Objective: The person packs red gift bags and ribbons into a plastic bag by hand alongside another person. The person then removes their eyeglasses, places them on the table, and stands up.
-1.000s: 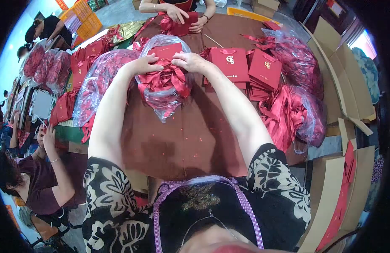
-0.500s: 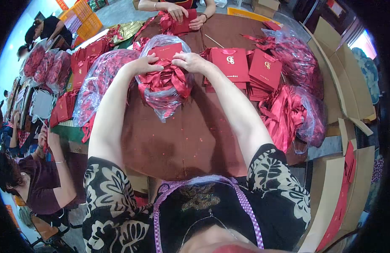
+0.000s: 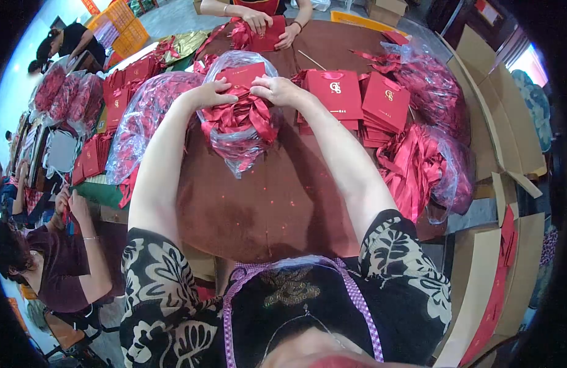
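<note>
A clear plastic bag (image 3: 239, 164) lies on the brown table, with a bundle of red paper gift bags (image 3: 245, 72) and their red ribbon handles (image 3: 243, 119) in its mouth. From the left side, my left hand (image 3: 208, 95) grips the bundle with its fingers over the edge. My right hand (image 3: 276, 91) holds the same bundle at its right side, fingers bent over the top. The undersides of the gift bags and parts of my fingers are hidden.
Stacks of red gift bags (image 3: 333, 95) stand right of my hands, beside plastic-wrapped bundles (image 3: 430, 92). Another wrapped bundle (image 3: 151, 116) lies left. Open cardboard boxes (image 3: 504, 104) flank the right edge. Across the table, a co-worker's hands (image 3: 259, 19) handle gift bags; another person (image 3: 62, 264) sits left.
My hands and the bundle stay in place. The co-worker's hand across the table has shifted slightly on the gift bags, and the person at the left has moved their hands a little.
</note>
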`<control>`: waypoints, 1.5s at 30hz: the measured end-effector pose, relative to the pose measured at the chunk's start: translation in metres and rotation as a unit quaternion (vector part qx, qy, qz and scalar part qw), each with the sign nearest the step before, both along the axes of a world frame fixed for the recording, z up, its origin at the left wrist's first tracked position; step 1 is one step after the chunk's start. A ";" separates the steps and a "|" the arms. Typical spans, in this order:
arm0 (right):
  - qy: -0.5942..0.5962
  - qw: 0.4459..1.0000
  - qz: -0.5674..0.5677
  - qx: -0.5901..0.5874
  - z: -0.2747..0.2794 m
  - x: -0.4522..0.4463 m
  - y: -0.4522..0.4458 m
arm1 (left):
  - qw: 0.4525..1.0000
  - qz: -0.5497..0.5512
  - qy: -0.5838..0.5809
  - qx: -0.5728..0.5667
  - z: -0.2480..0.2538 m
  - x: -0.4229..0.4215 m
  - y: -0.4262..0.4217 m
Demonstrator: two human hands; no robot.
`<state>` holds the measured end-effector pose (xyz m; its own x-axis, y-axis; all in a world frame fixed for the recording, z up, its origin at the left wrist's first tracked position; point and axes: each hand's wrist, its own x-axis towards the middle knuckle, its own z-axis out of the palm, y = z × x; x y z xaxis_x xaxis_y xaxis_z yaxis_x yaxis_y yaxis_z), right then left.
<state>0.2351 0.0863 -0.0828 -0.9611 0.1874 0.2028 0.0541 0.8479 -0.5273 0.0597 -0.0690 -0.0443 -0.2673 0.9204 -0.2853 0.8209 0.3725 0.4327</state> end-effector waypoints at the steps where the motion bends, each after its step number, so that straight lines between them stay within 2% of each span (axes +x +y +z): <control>1: 0.002 1.000 0.001 0.001 0.001 0.000 0.000 | 1.000 0.000 -0.001 0.000 -0.001 -0.001 0.000; 21: -0.016 1.000 0.007 -0.022 0.007 0.003 -0.002 | 1.000 -0.014 -0.006 0.013 0.002 0.001 -0.004; 24: 0.035 0.998 0.003 -0.044 0.000 0.003 -0.001 | 1.000 -0.011 0.004 0.006 -0.001 -0.002 -0.002; 26: 0.069 0.979 -0.020 -0.192 0.014 0.012 -0.006 | 1.000 -0.009 -0.004 0.011 0.000 0.000 -0.005; 27: 0.178 0.963 -0.028 -0.202 0.016 0.012 -0.008 | 1.000 -0.012 -0.012 0.016 -0.001 -0.001 -0.007; 28: 0.210 0.925 -0.093 -0.302 0.020 0.016 -0.007 | 0.999 -0.015 -0.019 0.022 -0.001 -0.003 -0.008; 30: 0.360 0.828 -0.162 -0.398 0.036 0.023 -0.001 | 0.999 -0.009 -0.031 0.044 0.001 -0.002 -0.010; 32: 0.457 0.794 -0.203 -0.345 0.057 0.025 0.014 | 0.999 -0.008 -0.031 0.008 0.008 0.003 -0.010; 33: 0.469 0.792 -0.194 -0.338 0.070 0.022 0.019 | 0.997 -0.019 0.052 0.056 -0.004 -0.004 -0.008; 34: 0.481 0.790 -0.185 -0.332 0.078 0.016 0.028 | 0.997 -0.019 0.051 0.054 -0.001 0.000 -0.010; 35: 0.474 0.824 -0.182 -0.254 0.084 0.004 0.041 | 0.996 -0.032 -0.007 0.078 0.003 0.004 -0.012; 36: 0.471 0.825 -0.181 -0.254 0.091 -0.002 0.042 | 0.992 -0.043 -0.066 0.101 0.006 0.008 -0.013; 38: 0.309 0.933 -0.108 -0.152 0.108 -0.020 0.036 | 0.988 -0.057 -0.085 0.114 -0.001 0.007 -0.012; 39: 0.254 0.958 -0.047 -0.125 0.105 -0.035 0.043 | 0.984 -0.068 -0.093 0.133 -0.001 0.010 -0.013; 41: 0.191 0.975 0.051 -0.100 0.078 -0.068 0.053 | 0.981 -0.057 -0.101 0.158 -0.005 0.012 -0.014; 42: 0.079 0.996 0.046 -0.003 0.096 -0.057 0.033 | 0.981 -0.053 -0.101 0.158 -0.014 0.011 -0.013; 44: 0.077 0.985 0.137 0.066 0.077 -0.069 0.025 | 0.952 -0.041 -0.108 0.282 -0.033 0.007 -0.009; 45: 0.059 0.988 0.127 0.069 0.070 -0.071 0.017 | 0.940 -0.018 -0.127 0.316 -0.037 0.012 -0.009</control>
